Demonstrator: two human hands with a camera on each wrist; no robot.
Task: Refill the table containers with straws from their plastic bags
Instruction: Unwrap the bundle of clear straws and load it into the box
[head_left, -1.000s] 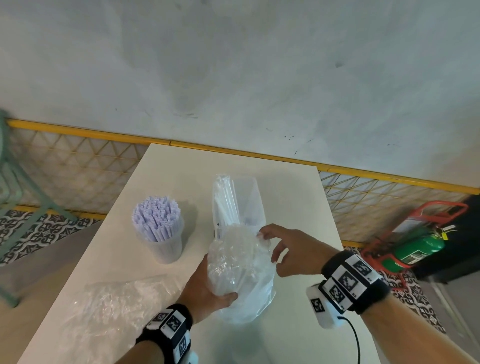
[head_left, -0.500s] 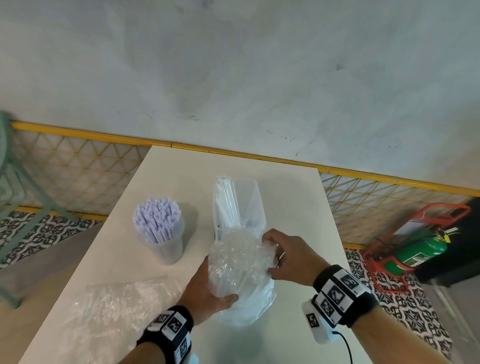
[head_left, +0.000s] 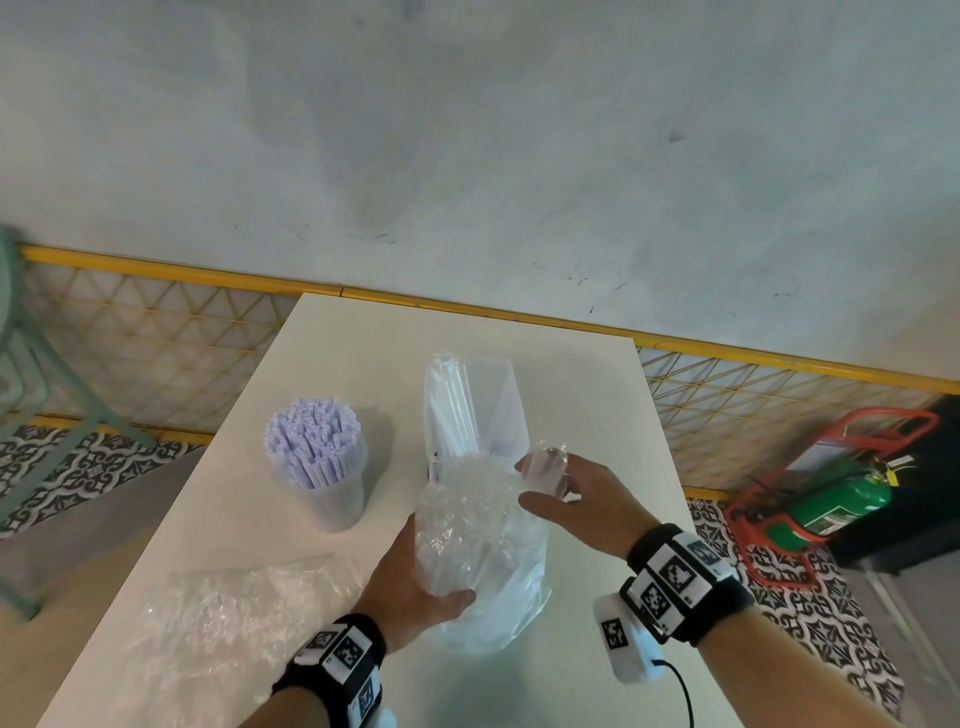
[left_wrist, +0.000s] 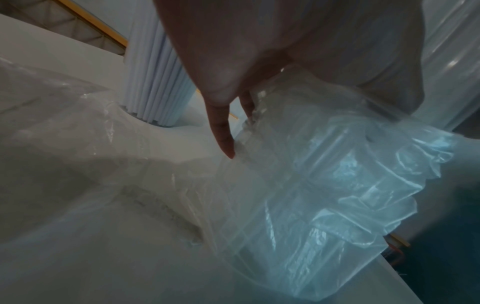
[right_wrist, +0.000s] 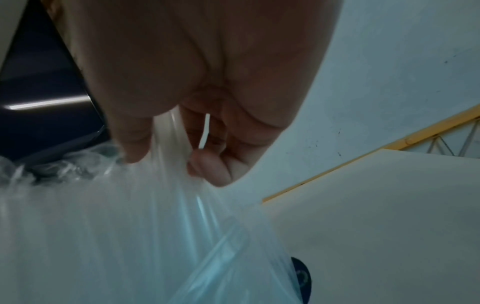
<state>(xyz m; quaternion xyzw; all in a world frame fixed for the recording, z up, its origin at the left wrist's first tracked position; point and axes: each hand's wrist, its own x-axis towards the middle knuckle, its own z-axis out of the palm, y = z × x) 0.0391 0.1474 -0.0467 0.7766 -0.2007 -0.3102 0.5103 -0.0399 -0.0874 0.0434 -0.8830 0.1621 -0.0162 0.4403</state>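
Standing straw bag held in both hands

Standing roughly upright on the white table (head_left: 322, 364), the clear straw bag (head_left: 483, 551) has its long axis vertical and its crumpled mouth upward. Left hand (head_left: 415, 582) wraps its lower side, thumb in front. Right hand (head_left: 576, 499) pinches a fold of plastic at the top rim. Behind stands a clear container (head_left: 475, 410) with few straws; left, a cup of lilac straws (head_left: 317, 467). Grey wall, yellow rail (head_left: 156, 267), patterned floor.
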